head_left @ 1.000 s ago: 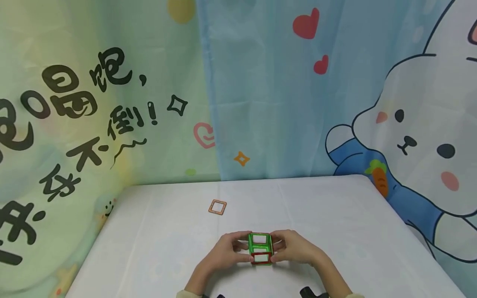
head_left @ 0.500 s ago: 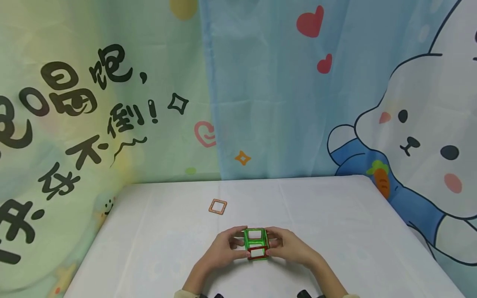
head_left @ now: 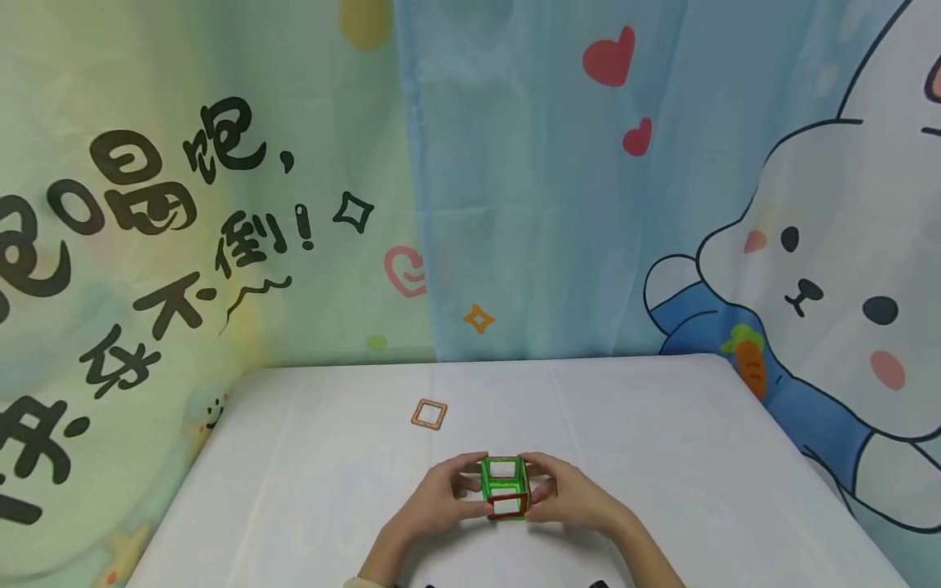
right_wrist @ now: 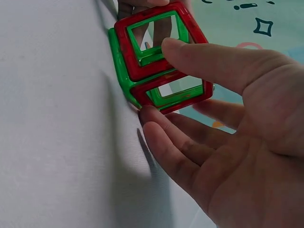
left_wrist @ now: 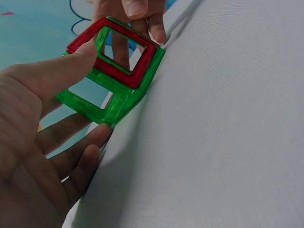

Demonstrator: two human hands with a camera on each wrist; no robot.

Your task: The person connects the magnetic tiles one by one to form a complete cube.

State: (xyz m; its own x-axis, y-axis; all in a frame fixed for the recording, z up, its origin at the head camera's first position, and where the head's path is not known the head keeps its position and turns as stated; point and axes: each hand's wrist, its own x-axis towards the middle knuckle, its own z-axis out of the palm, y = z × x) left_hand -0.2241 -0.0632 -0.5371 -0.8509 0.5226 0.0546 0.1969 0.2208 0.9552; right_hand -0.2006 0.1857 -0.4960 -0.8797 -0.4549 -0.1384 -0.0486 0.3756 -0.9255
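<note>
A small cube of see-through magnetic tiles (head_left: 504, 484), green and red square frames with open centres, is between both hands just above the white tabletop. My left hand (head_left: 446, 496) grips its left side; in the left wrist view the thumb lies on the red tile (left_wrist: 118, 76) and other fingertips are at the green lower edge. From the right, my right hand (head_left: 572, 496) holds the cube, its thumb on the red front frame (right_wrist: 124, 53) and fingertips under the bottom corner. Part of the far side is hidden by the fingers.
An orange square tile (head_left: 430, 414) lies flat on the white table (head_left: 632, 425), behind and left of the cube. Beyond the table's far edge hangs a printed curtain (head_left: 529, 245) with a cartoon rabbit and lettering.
Both hands and the cube have shifted slightly left over the last second. The grip looks the same, and the orange tile stays where it was on the table.
</note>
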